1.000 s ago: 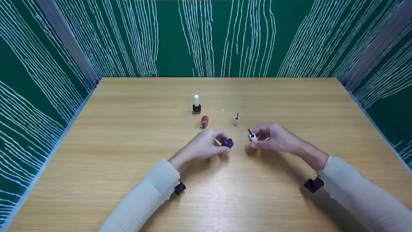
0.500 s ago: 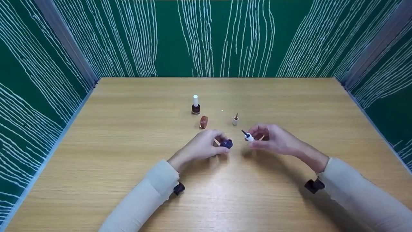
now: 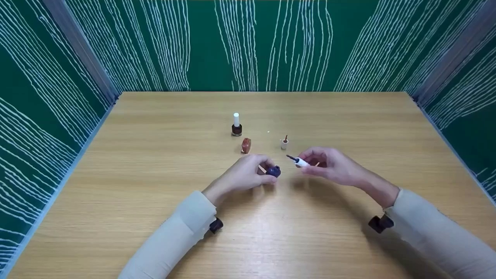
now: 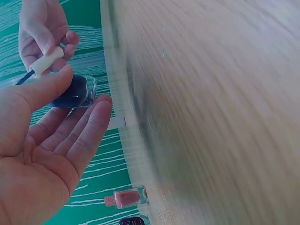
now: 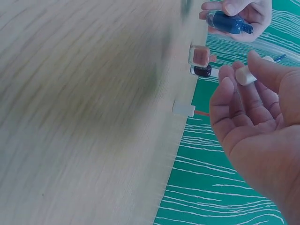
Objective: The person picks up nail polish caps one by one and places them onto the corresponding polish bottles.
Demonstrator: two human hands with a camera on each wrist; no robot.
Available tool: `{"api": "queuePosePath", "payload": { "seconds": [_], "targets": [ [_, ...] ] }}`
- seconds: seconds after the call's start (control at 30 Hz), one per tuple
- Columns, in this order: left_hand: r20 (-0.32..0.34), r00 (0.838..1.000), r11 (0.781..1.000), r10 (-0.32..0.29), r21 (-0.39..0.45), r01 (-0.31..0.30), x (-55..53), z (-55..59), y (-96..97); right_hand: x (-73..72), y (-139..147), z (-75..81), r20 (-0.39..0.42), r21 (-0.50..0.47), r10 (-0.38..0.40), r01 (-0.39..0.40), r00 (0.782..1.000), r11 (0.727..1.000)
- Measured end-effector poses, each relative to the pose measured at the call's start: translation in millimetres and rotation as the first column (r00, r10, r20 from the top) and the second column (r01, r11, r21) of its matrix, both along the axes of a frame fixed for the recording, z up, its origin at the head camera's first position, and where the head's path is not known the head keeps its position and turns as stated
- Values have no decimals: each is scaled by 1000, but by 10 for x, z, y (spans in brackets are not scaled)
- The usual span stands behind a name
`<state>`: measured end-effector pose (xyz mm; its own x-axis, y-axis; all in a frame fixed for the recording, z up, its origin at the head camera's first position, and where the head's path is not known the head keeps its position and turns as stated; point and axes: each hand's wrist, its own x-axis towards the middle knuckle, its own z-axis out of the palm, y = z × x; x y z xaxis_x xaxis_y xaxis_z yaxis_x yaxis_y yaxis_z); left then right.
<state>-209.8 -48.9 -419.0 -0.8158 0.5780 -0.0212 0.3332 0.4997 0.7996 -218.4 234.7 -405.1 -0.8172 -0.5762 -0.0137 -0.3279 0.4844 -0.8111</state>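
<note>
My left hand pinches a dark blue nail polish bottle between thumb and fingers, a little above the table; its threaded neck is uncapped in the right wrist view. To the right, my right hand pinches a white nail polish cap. The cap's dark-coated brush points left, towards the bottle but apart from it. Beyond the hands, an uncapped pinkish-orange bottle stands on the table, and its white cap stands with the brush up.
A dark nail polish bottle with a tall white cap stands farther back. Between it and the standing cap lies a tiny white speck. The wooden table meets green, white-streaked walls at the back and sides.
My right hand has turned the white cap, so its brush swings from nearly upright to pointing left, nearer the blue bottle. The left hand and bottle stay about where they were.
</note>
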Motion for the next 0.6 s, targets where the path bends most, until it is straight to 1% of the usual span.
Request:
{"api": "queuePosePath", "payload": {
  "seconds": [0.07, 0.3, 0.37, 0.47, 0.6],
  "targets": [
    [9, 1000, 1000, 2, 1, -2, 0, 3, -4, 4, 5, 11, 13, -3, 0, 0, 1000, 1000],
    [30, 999, 1000, 10, -2, -10, 5, 10, -9, 11, 17, 32, 101, -44, -4, 9, 995, 999],
    [36, 999, 1000, 11, -4, -11, 7, 12, -11, 13, 23, 43, 100, -53, 0, 5, 995, 999],
    [31, 999, 1000, 8, -9, -7, 4, 13, -13, 18, 26, 72, 100, -95, 10, 0, 995, 996],
    [0, 1000, 1000, 2, -17, -2, -1, 15, -15, 22, 13, 113, 99, -167, -1, 17, 995, 986]
  ]
}}
